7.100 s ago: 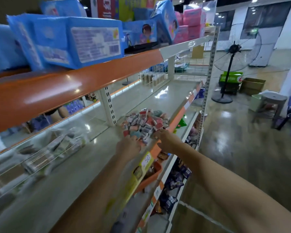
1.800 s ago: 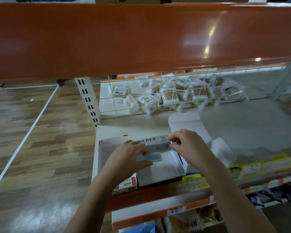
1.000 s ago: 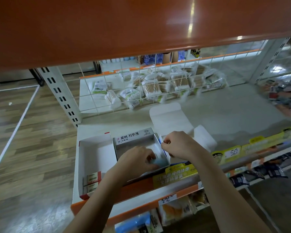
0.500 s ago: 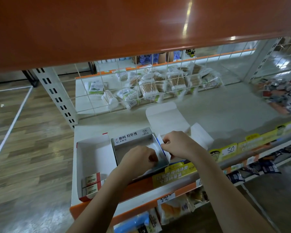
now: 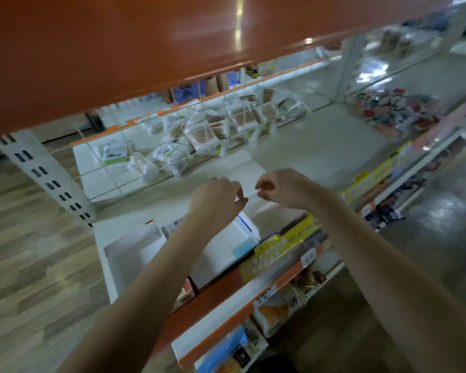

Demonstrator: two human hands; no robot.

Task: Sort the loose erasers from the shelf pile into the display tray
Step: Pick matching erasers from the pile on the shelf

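Note:
The white display tray (image 5: 222, 253) sits at the shelf's front edge, and one light blue eraser (image 5: 243, 246) lies in its near right corner. My left hand (image 5: 218, 196) and my right hand (image 5: 279, 187) hover side by side above and behind the tray. Their fingers are loosely curled and I see nothing in either hand. My left forearm crosses over the tray's left part. The pile of loose erasers (image 5: 398, 111), mostly red, white and grey, lies far to the right on the same shelf.
A second white box (image 5: 131, 251) stands left of the tray, with red-labelled erasers (image 5: 185, 292) at its front. Cotton swab packs (image 5: 199, 130) lie behind a wire grid. The orange upper shelf (image 5: 145, 36) hangs close overhead. Yellow price labels (image 5: 280, 246) line the shelf edge.
Both hands have lifted out of and away from the tray. The blue eraser stays in the tray. My view has swung right, bringing the pile more into sight.

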